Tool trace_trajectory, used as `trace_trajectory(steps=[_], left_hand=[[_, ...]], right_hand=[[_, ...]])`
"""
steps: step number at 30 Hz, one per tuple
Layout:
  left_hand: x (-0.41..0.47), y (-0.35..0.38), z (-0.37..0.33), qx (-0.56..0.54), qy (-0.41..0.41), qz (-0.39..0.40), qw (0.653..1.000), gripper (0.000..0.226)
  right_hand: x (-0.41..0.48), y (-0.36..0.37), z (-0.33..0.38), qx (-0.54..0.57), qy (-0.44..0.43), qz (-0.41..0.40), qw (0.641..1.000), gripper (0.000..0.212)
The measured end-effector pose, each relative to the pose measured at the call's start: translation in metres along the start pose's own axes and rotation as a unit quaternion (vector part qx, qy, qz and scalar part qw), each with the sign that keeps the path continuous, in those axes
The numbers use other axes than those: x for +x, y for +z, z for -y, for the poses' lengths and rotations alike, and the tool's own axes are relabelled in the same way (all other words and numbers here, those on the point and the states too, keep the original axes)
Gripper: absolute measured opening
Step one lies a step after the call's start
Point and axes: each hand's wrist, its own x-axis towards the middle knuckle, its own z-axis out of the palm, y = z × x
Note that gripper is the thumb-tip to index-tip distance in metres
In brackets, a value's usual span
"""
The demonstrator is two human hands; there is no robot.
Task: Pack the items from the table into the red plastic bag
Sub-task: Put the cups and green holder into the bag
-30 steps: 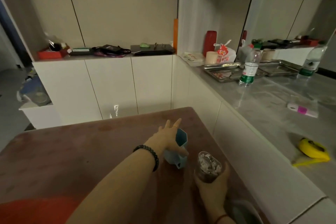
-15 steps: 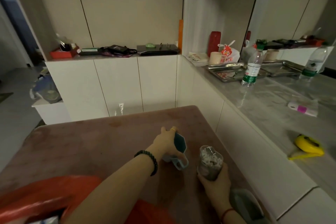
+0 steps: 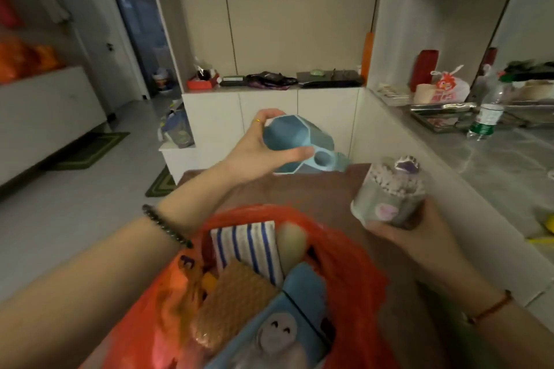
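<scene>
Red plastic bag (image 3: 353,252) gapes open below and nearer than both hands, the left hand (image 3: 257,153) closest, gripping a tipped blue faceted mug (image 3: 287,135), the right hand (image 3: 419,240) clutching an upright cotton-swab jar (image 3: 386,198) beside it.

Cup (image 3: 299,144) left of jar (image 3: 389,198); bag (image 3: 356,266) nearer

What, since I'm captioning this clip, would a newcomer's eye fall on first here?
The open red plastic bag at bottom centre, holding a striped pack and a blue smiley-faced item, draws the eye. Above it the left hand holds a faceted blue cup on its side; at right the right hand grips a clear jar of small pale pieces.
</scene>
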Motion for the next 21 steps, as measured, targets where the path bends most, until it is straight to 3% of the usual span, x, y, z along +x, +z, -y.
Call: trace_trajectory(steps=[4,10,16,21], left_hand=[[-0.105,-0.064,-0.003,-0.16,-0.052,-0.053,0.984,0.063],[-0.227,-0.073,0.048,-0.157,-0.1,-0.088,0.978,0.087],[-0.259,-0.05,0.105,0.0,-0.081,-0.217,0.973,0.081],[-0.253,-0.047,0.108,0.174,-0.073,-0.181,0.965,0.079]], right_hand=[[-0.038,0.027,0.047,-0.003,-0.011,0.068,0.998,0.064],[-0.085,0.094,0.061,-0.003,0.034,0.164,0.986,0.065],[-0.118,0.158,0.038,-0.025,0.098,0.192,0.976,0.068],[-0.125,0.182,0.019,-0.079,0.113,0.16,0.977,0.06]])
